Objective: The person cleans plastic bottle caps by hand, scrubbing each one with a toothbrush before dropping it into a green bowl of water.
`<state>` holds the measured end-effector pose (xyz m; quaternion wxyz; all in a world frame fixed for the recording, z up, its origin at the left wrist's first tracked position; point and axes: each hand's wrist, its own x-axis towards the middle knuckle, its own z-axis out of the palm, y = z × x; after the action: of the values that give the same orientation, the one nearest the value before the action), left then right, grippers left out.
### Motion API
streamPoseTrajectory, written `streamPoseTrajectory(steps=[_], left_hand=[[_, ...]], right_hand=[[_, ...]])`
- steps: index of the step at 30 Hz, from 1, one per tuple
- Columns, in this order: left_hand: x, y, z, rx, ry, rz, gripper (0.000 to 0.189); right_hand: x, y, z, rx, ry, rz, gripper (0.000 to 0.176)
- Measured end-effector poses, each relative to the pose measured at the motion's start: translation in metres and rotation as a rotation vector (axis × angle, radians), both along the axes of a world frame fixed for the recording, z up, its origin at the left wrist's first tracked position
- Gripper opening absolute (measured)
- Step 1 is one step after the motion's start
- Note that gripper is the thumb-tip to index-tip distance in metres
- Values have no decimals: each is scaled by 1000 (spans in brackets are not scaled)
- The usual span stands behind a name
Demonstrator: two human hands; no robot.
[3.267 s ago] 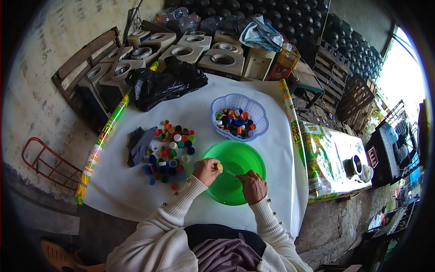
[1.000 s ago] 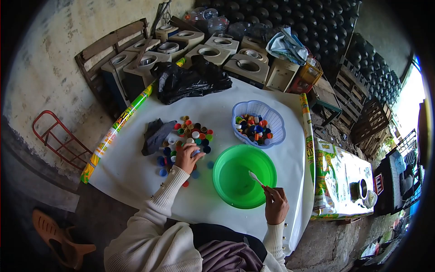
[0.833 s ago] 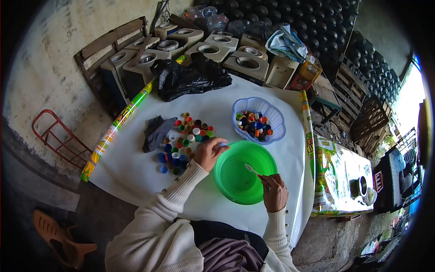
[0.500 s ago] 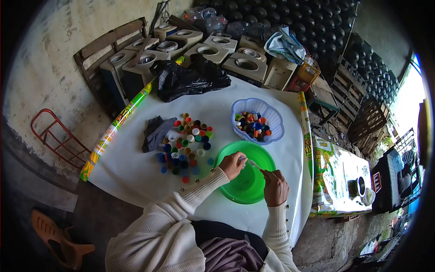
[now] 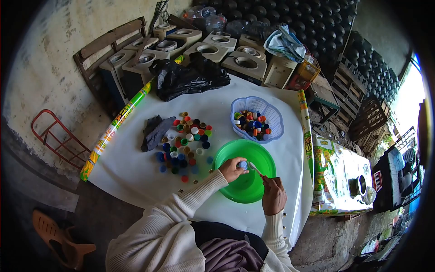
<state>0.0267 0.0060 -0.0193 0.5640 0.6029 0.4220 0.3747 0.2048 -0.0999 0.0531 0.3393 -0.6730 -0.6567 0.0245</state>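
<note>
the left hand (image 5: 231,170) has its thumb and fingers clamped on a pale blue cap (image 5: 243,165), just right of the frame's middle and over the green basin (image 5: 240,192). the right hand (image 5: 274,196), lower and further right, is closed around the handle of a small brush (image 5: 257,172), whose pale head points up and left to the cap; whether bristles and cap touch, i cannot tell. the hands are apart from each other. left of the basin, loose caps (image 5: 185,145) of many colours lie spread over the white sheet (image 5: 136,177), with a dark grey cloth (image 5: 156,133) beside them. above the basin sits a blue scalloped basket (image 5: 274,113) with more caps inside, and a black plastic bag (image 5: 190,79) lies toward the upper left.
</note>
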Motion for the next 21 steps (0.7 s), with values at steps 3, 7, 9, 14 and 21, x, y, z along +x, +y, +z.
streamPoseTrajectory(steps=[3, 7, 9, 14, 21], left_hand=[[-1, 3, -5, 91, 87, 54, 36], [-3, 1, -6, 82, 185, 121, 35], [-5, 3, -5, 195, 341, 74, 31], [-6, 0, -2, 262, 310, 92, 31], [-6, -4, 8, 69, 148, 69, 30]], right_hand=[[-1, 1, 8, -14, -6, 40, 13], [9, 17, -1, -47, -162, 44, 13], [14, 35, -12, 2, -212, 69, 14], [18, 53, -25, -38, -319, 199, 19], [15, 17, 7, -12, -92, 157, 14]])
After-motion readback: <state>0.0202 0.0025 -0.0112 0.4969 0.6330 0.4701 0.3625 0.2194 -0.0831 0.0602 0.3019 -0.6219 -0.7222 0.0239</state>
